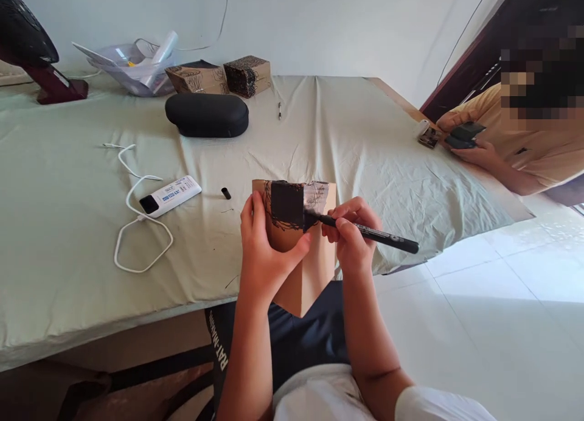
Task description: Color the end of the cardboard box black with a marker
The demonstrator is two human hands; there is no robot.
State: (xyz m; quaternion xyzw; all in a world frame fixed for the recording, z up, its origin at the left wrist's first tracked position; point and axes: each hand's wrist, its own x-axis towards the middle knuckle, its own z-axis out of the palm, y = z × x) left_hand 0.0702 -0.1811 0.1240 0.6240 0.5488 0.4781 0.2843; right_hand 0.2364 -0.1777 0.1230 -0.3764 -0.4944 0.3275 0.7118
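A brown cardboard box [314,269] rests over my lap at the table edge, tilted with one corner toward me. Black ink covers a patch on its left face, and scribbles spread round that patch. My left hand [267,244] grips the box from the left, thumb across its front face. In my right hand [353,229] is a black marker [387,238], its tip touching the box beside the corner, where a partly darkened strip shows. The marker's black cap [225,193] lies on the cloth to the left.
On the cloth-covered table [219,244] lie a white power bank [176,193] with a cable and a black case [207,115]. Behind are two scribbled boxes [249,75], a plastic basket [132,74] and a fan [50,80]. Another person [515,147] at right holds a dark object.
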